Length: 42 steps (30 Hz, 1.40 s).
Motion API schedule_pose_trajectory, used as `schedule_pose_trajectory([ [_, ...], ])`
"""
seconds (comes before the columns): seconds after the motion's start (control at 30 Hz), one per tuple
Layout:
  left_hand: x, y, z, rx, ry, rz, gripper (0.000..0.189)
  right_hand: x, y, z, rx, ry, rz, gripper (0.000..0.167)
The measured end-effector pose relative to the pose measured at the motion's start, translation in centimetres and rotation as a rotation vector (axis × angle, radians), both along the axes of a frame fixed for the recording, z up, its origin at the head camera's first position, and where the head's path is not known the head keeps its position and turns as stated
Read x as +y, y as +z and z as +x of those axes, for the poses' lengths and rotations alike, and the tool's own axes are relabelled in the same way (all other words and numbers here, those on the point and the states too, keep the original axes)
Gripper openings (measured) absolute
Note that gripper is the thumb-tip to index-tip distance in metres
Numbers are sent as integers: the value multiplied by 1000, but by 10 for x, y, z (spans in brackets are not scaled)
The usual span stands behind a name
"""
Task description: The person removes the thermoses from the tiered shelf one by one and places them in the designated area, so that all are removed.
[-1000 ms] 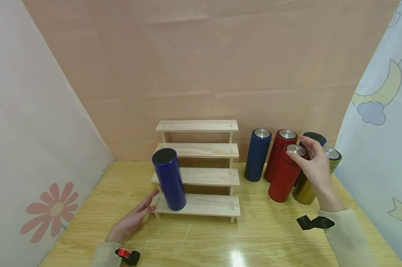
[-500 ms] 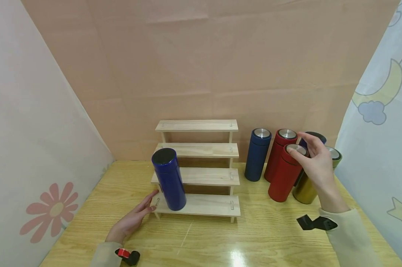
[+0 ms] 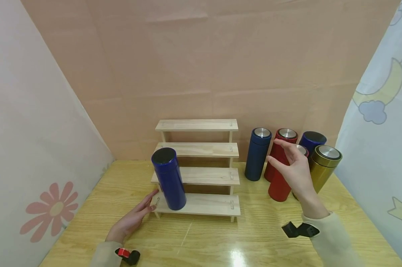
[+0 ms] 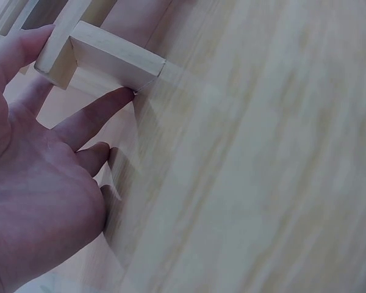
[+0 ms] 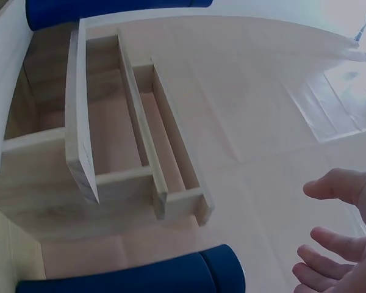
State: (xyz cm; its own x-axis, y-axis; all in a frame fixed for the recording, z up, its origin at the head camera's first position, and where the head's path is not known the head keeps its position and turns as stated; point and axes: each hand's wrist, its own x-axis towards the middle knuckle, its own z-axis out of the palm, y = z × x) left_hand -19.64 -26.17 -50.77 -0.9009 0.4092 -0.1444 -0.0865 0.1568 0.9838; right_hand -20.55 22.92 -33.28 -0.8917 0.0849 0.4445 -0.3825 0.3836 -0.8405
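My left hand rests at the left end of a stepped wooden shelf; its thumb and fingers touch the lowest step and its leg in the left wrist view. A glossy blue thermos stands on that lowest step, towards the left. My right hand hovers in front of the red thermoses, thumb and fingers spread apart with nothing between them. It partly hides the front red thermos. In the right wrist view the fingers hang apart beyond a dark blue thermos.
Behind the right hand stand another red thermos, a glossy blue one and a gold one. The dark blue thermos with a steel lid is between them and the shelf. A tan cloth hangs behind the wooden table.
My right hand has moved left from the front red thermos's lid, uncovering the gold and rear blue thermoses. My left hand and the shelf have stayed put.
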Motion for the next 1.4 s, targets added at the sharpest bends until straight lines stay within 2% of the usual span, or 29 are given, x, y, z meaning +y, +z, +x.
schedule_pose_trajectory([
  [0.27,1,1,1,-1,-2,9,64,-22,-13,-4,7,73,-5,54],
  [0.63,2,2,2,1,-2,16,64,-54,-38,-15,-77,166,-2,53],
  [0.83,3,4,2,6,0,13,63,-78,-47,-18,-53,222,-48,51],
  [1.07,3,2,2,10,-2,15,63,-111,-47,-15,-86,286,-99,52],
  [1.3,2,1,1,24,-4,21,64,-145,-41,-12,-38,331,-73,52],
  [1.4,1,1,1,25,-2,19,64,-158,-35,-8,-51,367,-66,53],
])
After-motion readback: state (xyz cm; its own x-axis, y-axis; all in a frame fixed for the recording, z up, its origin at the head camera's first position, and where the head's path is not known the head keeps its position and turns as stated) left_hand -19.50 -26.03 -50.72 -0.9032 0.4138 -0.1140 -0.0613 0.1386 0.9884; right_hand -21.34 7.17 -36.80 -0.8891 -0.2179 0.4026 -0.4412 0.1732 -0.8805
